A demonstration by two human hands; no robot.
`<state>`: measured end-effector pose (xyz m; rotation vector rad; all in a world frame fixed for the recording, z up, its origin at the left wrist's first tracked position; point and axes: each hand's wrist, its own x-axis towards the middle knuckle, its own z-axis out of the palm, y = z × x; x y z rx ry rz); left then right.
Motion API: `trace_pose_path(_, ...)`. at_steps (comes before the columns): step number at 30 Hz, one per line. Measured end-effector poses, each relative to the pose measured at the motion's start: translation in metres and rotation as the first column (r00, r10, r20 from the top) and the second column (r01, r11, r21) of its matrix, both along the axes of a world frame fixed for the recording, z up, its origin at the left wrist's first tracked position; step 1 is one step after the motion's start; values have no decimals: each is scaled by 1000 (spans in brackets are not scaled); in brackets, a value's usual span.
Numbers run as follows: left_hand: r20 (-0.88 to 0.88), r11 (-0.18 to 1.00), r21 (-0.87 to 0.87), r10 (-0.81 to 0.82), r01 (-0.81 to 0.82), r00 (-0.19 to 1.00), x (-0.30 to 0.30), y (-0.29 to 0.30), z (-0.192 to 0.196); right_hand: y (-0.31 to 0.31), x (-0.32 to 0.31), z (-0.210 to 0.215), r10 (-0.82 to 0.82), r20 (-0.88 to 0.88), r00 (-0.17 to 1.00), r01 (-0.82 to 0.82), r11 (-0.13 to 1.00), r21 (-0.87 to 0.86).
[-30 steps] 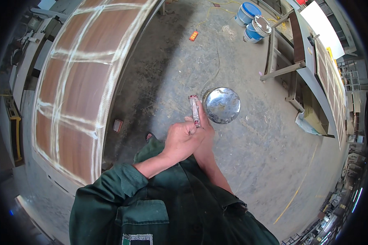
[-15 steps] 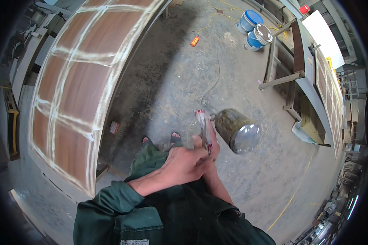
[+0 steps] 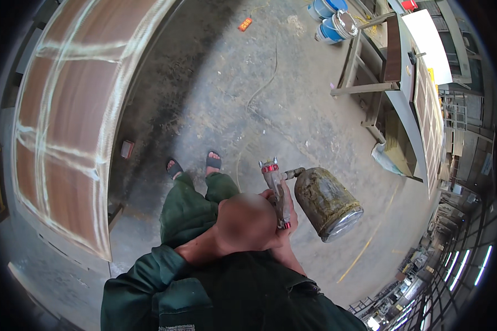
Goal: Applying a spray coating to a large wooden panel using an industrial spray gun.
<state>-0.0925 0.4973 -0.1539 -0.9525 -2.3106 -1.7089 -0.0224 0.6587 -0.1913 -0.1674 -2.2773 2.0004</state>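
Note:
A metal spray gun (image 3: 276, 190) with red rings is in front of my body, its nozzle end pointing away from me. My right hand (image 3: 288, 227) is wrapped around it. A grimy, paint-crusted cup (image 3: 327, 201) with a shiny end hangs off its right side on a short connector. My left hand (image 3: 246, 222) is at the left of the gun's rear end, close against my right hand. Blur covers its fingers, so what they touch or hold does not show.
A brown panel with whitish bands (image 3: 77, 110) stands along my left. To the right are a wooden frame stand (image 3: 364, 88) and another banded panel (image 3: 428, 121). Blue-and-white buckets (image 3: 337, 27) sit far ahead. A hose (image 3: 265, 88) trails over the floor near an orange device (image 3: 245, 24).
My view has shifted, so the panel and buckets sit further left and higher. The spray gun appears lower, nearer my body, and its cup has come lower with it.

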Motion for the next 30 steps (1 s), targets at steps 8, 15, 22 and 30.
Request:
trace_pose_path(8, 130, 997, -19, 71, -69, 989, 13, 2, -6, -20, 6, 10, -112, 140, 984, 95, 988, 123)
trace_pose_path(15, 199, 1000, -22, 13, -9, 980, 9, -6, -6, -17, 9, 7, -55, 222, 974, 17, 985, 170)
trace_pose_path(22, 381, 998, -42, 54, -41, 923, 2, -7, -12, -23, -6, 8, -42, 266, 963, 4, 990, 141)
trace_pose_path(30, 503, 993, -64, 116, -97, 856, 12, 5, -18, -14, -10, 7, 10, 346, 938, -31, 998, 55)
